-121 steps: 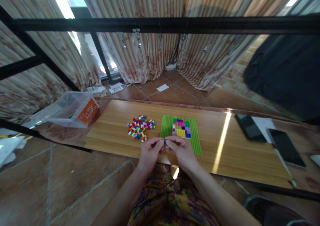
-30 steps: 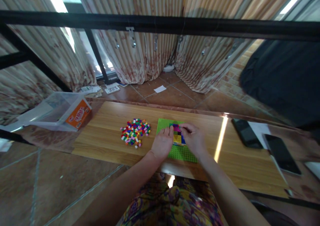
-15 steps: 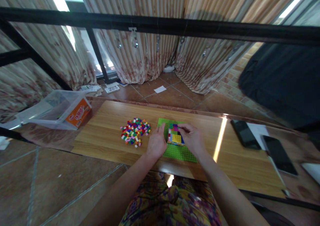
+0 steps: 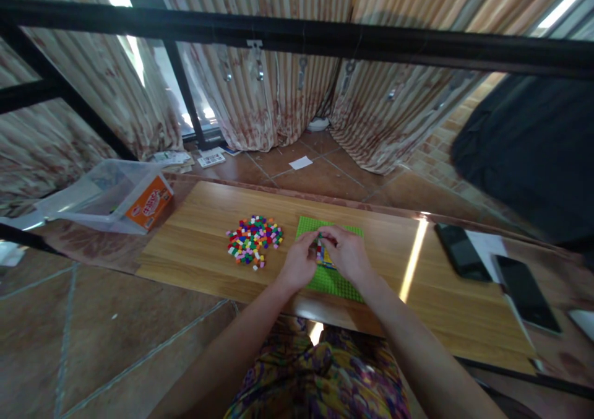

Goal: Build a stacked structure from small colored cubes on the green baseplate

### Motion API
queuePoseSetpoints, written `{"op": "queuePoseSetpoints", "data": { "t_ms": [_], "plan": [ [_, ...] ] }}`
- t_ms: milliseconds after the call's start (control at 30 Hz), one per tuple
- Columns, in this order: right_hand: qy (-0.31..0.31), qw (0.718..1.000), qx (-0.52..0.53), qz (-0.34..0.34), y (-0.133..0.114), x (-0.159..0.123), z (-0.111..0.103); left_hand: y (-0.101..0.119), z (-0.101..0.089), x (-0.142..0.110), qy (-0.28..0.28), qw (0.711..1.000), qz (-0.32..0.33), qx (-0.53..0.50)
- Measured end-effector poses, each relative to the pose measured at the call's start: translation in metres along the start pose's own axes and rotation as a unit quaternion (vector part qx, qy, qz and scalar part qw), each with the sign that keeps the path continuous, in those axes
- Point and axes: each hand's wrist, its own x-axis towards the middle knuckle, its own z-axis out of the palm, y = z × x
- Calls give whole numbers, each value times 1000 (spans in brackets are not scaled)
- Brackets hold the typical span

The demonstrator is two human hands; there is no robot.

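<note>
A bright green studded baseplate [image 4: 338, 284] lies on the wooden board, and on it stands a low build of toy bricks [image 4: 325, 259]; yellow, blue and pink show between my hands. My left hand [image 4: 299, 261] is closed at the build's left side, with its fingertips at the far left corner. From the right, my right hand [image 4: 346, 250] reaches over the build, fingers bent in a pinch against the left fingertips. A small dark green bit shows where the fingertips meet; what each hand grips is mostly hidden.
Left of the baseplate a pile of loose coloured bricks [image 4: 254, 239] lies on the wooden board [image 4: 185, 246]. A clear plastic bin [image 4: 111, 196] with an orange label stands at the far left. Two dark phones [image 4: 461, 252] and white paper [image 4: 487, 249] are at the right.
My left hand has gone from flat with raised fingers to curled in toward the build. My right hand has moved slightly left, and the fingertips now meet. The view has shifted a little.
</note>
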Motion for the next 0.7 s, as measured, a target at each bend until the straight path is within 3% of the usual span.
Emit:
{"op": "queuePoseSetpoints", "data": {
  "t_ms": [200, 433, 700],
  "plan": [
    [14, 1000, -15, 3, 5, 1, 4, -2, 3, -3, 8, 1000, -4, -6],
    [27, 1000, -7, -3, 3, -3, 4, 12, 3, -7, -21, 991, -10, 129],
    [67, 998, -4, 5, 3, -6, 7, 22, 2, -5, -71, 982, -9, 177]
  ]
}}
